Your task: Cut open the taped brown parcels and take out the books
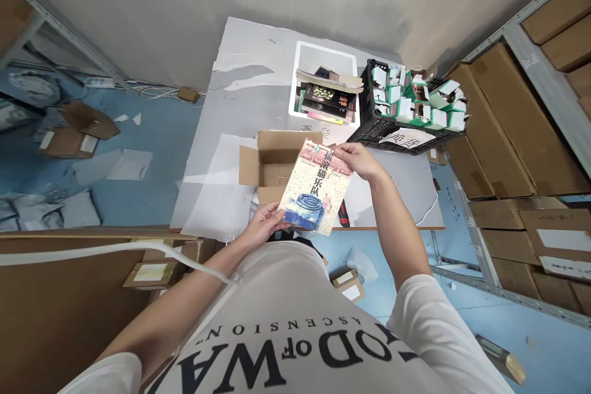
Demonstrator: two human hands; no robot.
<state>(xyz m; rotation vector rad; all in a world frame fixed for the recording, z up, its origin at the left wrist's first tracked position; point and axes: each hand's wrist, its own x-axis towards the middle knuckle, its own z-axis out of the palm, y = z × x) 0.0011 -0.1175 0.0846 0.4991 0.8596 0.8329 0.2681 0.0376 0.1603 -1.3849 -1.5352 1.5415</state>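
A book [316, 188] with a cream cover, a red top band and a blue picture is held tilted in front of my body. My left hand [264, 223] grips its lower left corner. At the upper right edge, my right hand [359, 160] has its fingers closed on the same book. Behind it, an open cardboard box [272, 167] stands on the table with its flaps out, partly hidden by the book. Just right of the book's lower edge lies a red and black tool [343, 214], mostly covered.
A white bin [298, 68] with several books and a black crate [369, 117] of white-and-green boxes stand on the table [249, 92]. Shelves of cartons [521, 129] rise at the right. A white cable [115, 249] crosses at lower left. Boxes and plastic lie on the blue floor.
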